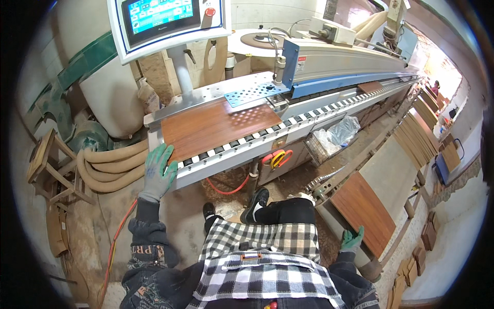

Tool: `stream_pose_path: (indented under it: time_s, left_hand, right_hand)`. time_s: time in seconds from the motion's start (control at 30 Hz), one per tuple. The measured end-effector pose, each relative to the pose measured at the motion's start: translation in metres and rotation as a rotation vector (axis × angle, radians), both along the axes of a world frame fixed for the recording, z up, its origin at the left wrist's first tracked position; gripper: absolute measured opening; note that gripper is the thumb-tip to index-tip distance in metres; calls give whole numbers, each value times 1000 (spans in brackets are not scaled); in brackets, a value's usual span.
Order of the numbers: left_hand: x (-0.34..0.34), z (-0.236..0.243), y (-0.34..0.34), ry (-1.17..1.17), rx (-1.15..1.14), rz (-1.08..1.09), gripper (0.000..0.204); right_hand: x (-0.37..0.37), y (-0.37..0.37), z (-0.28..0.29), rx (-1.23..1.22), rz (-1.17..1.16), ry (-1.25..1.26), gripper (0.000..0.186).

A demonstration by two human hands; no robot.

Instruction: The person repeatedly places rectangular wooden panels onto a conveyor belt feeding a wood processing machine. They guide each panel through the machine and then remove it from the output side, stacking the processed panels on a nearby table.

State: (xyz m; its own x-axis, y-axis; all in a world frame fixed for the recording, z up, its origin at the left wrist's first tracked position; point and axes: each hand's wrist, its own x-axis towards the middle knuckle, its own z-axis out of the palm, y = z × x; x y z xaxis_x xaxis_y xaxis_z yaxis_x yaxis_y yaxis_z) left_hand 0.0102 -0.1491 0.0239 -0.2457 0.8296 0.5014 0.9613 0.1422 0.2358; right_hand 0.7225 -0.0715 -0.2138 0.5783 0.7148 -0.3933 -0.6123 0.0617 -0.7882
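My left hand [158, 172], in a grey glove with green fingers, lies at the near left corner of a reddish-brown wood-grain panel [206, 126]. Its fingers are spread, with the tips against the panel's end. That panel lies flat on the feed table of a long edge-banding machine [350, 67], its right part beneath a blue perforated plate [257, 95]. To my right, a second wood-grain panel [363, 213] rests on a low roller conveyor. At its near left edge is my right hand [351, 240], gloved alike, fingers apart; whether it touches the edge I cannot tell.
A control screen [160, 18] with a red stop button stands above the machine's left end. Red-handled scissors [278, 158] hang on its front, beside a wire basket [329, 144] with plastic wrap. Ribbed hoses [110, 167] and a wooden stool [49, 165] stand left. Panels [417, 135] line the conveyor's far end.
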Motion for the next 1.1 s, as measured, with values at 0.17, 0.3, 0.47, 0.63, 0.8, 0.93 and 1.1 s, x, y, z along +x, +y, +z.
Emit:
stream_pose_path:
  time_s: [0.17, 0.3, 0.47, 0.63, 0.8, 0.93, 1.1]
  left_hand:
    - [-4, -5, 2, -4, 12, -11, 48]
    - [-7, -7, 4, 6, 9, -1, 48]
    - [-8, -5, 5, -19, -38, 17, 51]
    - [-14, -8, 6, 7, -66, 8, 52]
    - [-9, 2, 10, 18, -93, -1, 50]
    - [-4, 0, 21, 58, -110, -3, 52]
    - [13, 4, 46, 7, -158, -26, 54]
  right_hand:
    - [0, 0, 1, 9, -1, -24, 55]
    - [0, 1, 1, 3, 5, -20, 55]
    - [-9, -1, 12, -9, -11, 7, 55]
    - [-3, -2, 2, 24, 6, -21, 55]
    - [-27, -10, 32, 17, -54, 82, 58]
    - [-14, -13, 24, 37, -160, 211, 56]
    - [6, -17, 26, 140, -130, 358, 50]
